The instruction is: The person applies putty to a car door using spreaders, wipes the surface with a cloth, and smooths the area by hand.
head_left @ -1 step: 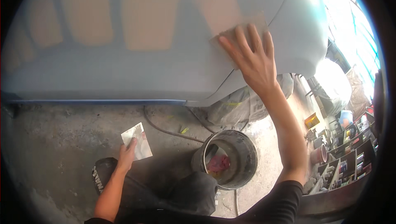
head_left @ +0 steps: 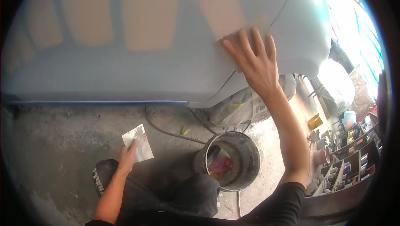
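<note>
My right hand [head_left: 252, 59] lies with fingers spread on a thin, translucent brownish sheet [head_left: 264, 22], pressing it against the matte grey car body panel [head_left: 150, 67] near a curved seam. Lower left, my left hand [head_left: 128, 155] grips a pale rectangular sheet [head_left: 143, 147] with a mottled surface, thumb over it, held out above the floor near my dark-clad knee.
A black bucket [head_left: 243, 172] with pink cloth inside stands below the car. A hose [head_left: 164, 130] crosses the concrete floor [head_left: 62, 142]. A plastic-covered wheel [head_left: 233, 113] sits under the panel. At right are a shelf of containers [head_left: 358, 163], bundled sheeting [head_left: 335, 84] and a bright opening.
My right hand has slid very slightly downward on the panel. My left hand looks unchanged.
</note>
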Demonstrator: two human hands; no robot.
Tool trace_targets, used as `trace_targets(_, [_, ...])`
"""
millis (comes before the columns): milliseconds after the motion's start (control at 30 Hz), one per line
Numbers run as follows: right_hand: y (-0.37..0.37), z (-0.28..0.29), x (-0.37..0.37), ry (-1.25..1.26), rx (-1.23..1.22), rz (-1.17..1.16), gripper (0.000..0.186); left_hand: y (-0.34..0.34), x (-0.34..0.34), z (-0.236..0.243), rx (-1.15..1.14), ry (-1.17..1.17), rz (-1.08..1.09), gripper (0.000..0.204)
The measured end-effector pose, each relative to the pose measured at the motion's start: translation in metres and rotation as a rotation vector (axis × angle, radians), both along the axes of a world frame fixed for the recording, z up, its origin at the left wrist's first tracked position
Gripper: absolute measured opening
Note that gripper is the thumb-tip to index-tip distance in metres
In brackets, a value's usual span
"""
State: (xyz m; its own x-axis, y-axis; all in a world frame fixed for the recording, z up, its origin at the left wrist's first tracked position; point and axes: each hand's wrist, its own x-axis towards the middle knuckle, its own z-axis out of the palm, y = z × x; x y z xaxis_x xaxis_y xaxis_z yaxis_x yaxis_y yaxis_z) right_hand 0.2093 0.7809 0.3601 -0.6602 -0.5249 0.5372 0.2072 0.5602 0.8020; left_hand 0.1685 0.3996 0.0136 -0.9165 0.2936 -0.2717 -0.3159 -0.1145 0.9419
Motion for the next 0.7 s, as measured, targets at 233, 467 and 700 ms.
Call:
trace_targets(233, [0.012,-0.024,0.024,-0.103,-0.148,-0.128,0.067,-0.005,-0.004,-0.009,-0.063,0.033,0.056,0.038])
trace_targets(467, [-0.044,0.047,-0.014,0.061,-0.074,0.083,0.058,-0.009,-0.007,-0.022,-0.027,0.067,0.121,0.040])
trace_targets(700, [-0.054,0.078,-0.034,0.108,0.038,0.157,0.056,-0.005,-0.004,-0.019,-0.057,0.042,0.111,0.041])
